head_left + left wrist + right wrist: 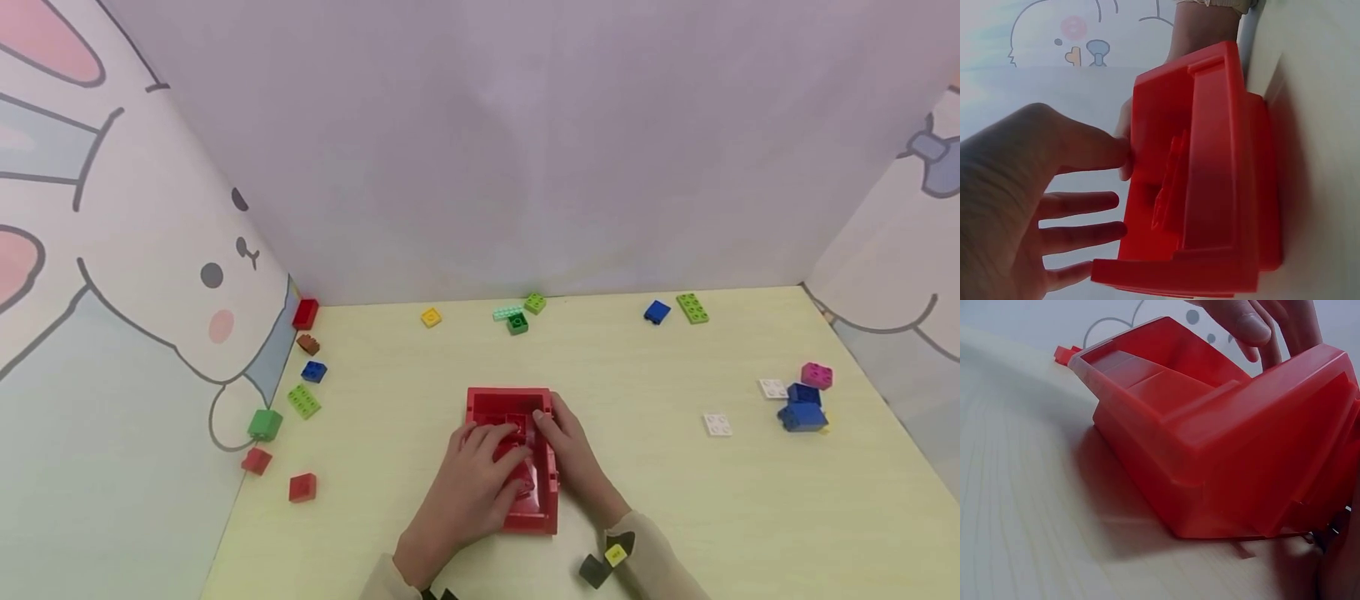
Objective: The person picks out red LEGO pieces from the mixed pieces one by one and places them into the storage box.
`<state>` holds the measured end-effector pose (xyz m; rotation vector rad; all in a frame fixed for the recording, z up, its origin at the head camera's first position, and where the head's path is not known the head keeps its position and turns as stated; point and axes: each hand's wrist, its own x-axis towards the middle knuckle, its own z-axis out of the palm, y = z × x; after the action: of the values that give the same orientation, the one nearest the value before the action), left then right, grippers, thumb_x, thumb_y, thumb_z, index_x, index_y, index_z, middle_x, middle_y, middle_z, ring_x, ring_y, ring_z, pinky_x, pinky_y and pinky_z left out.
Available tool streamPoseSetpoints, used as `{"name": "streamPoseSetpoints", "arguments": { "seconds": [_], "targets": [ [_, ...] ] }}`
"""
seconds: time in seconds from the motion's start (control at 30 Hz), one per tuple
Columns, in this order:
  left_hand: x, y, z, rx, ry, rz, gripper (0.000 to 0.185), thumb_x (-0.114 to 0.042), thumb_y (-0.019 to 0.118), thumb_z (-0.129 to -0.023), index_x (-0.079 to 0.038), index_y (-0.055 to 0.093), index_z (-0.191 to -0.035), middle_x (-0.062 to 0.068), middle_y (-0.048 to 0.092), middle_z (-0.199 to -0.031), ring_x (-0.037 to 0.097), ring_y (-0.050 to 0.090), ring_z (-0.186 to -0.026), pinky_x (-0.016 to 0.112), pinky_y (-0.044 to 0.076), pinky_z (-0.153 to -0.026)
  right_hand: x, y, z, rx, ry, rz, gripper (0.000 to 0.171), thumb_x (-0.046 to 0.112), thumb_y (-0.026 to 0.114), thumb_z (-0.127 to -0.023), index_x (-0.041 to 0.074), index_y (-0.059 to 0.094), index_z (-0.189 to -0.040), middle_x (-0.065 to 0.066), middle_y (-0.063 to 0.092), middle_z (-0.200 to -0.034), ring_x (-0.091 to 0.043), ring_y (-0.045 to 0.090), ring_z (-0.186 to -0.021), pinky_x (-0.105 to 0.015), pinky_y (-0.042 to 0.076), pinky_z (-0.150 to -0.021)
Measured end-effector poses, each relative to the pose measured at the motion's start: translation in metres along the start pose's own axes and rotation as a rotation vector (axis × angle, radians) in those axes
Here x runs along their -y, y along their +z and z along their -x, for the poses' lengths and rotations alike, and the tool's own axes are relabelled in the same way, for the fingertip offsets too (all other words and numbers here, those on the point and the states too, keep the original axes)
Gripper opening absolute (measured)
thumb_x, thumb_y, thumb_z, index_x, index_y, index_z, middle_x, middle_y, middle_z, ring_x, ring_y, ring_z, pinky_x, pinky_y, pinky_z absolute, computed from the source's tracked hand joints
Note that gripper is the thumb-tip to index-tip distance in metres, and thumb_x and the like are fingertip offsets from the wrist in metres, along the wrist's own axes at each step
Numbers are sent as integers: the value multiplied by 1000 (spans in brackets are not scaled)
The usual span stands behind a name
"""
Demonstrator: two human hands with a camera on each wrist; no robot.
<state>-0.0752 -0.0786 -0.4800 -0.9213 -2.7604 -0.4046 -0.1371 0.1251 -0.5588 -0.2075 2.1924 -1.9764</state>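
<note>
Two hands, left (472,483) and right (573,454), touch one red tray (543,521).

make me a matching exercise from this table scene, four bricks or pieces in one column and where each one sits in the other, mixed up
Things:
1. red tray
2. yellow brick
3. pink brick
4. white plate

Places:
A. on top of the blue bricks near the right wall
B. middle of the table, under the left hand and right hand
C. lying alone on the table, left of the blue bricks
D. by the back wall, left of the green bricks

Pairs: 1-B, 2-D, 3-A, 4-C
</note>
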Motion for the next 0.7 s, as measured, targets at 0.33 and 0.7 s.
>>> {"name": "streamPoseSetpoints", "arguments": {
  "seconds": [0.33,0.7],
  "targets": [
    [5,-14,0,-33,-35,-33,54,-35,88,-79,-25,70,-129,2,64,-140,20,58,-130,53,49,-113,-3,0,-1,-6,-4,4,42,41,56,-105,29,47,-144,3,60,-140,-22,57,-133,-32,55,-108],
    [16,-23,3,-125,-75,-30,47,-30,88,-81,-23,72,-125,5,67,-136,23,61,-128,57,48,-112,-4,0,-1,-18,-15,9,41,40,56,-105,28,48,-144,3,62,-139,-22,59,-131,-31,56,-106]
  ]
}}
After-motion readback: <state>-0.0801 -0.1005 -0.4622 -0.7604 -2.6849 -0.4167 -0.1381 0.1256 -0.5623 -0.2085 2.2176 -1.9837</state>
